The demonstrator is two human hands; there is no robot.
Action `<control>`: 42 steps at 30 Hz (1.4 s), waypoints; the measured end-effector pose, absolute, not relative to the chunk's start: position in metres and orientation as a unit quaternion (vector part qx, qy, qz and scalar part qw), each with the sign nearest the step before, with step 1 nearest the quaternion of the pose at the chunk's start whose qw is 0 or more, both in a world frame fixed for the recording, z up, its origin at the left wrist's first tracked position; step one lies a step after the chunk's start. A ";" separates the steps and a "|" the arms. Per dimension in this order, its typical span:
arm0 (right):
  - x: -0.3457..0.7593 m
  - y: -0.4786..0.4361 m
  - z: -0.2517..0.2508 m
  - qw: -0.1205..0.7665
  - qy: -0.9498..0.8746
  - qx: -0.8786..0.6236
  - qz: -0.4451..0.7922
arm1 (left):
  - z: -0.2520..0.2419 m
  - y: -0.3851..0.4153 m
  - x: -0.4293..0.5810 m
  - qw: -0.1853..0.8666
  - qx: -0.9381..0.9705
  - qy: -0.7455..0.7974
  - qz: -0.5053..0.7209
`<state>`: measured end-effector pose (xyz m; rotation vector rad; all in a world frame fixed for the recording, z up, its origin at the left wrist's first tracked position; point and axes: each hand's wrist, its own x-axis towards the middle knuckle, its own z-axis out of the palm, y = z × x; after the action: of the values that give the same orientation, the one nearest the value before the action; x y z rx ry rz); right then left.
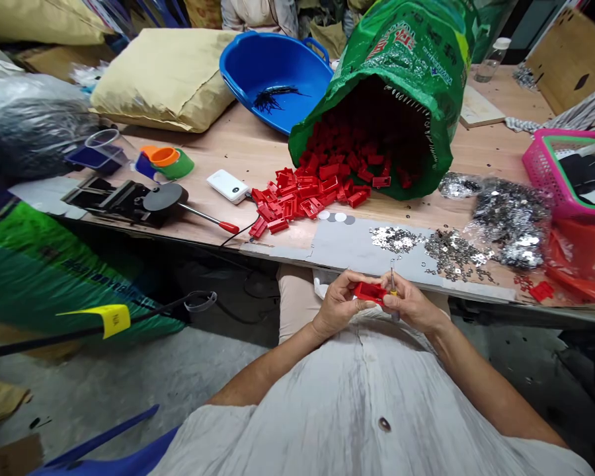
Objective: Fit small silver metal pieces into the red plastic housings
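Facing the worktop (258,158) just beyond both hands, with a green woven sack (401,66) spilling red plastic parts (302,192) ahead of them, the left hand (340,304) pinches one light, stiff part (369,292) by its edges (small, likely easy to drop), while the closed right hand (411,297) grips a small screwdriver (393,284) beside it.

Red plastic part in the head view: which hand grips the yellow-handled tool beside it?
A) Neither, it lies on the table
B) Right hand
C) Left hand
B. The right hand pinches the yellow-handled tool upright, next to the red plastic part held by the left hand.
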<state>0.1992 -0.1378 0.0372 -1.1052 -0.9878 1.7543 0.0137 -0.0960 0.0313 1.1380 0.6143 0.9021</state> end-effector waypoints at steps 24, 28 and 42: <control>0.238 -0.096 0.036 0.312 -0.606 -0.700 0.212 | 0.032 -0.079 0.020 0.789 0.321 0.295 0.432; 0.221 -0.109 0.051 0.390 -0.610 -0.636 0.268 | 0.037 -0.078 0.024 0.807 0.298 0.277 0.427; 0.204 -0.115 0.063 0.412 -0.727 -0.478 0.269 | 0.049 -0.077 0.023 0.817 0.298 0.264 0.418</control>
<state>0.2044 -0.1146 0.0631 -1.2035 -1.8302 0.6768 0.0232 -0.0766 0.0493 0.6354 0.5626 0.8902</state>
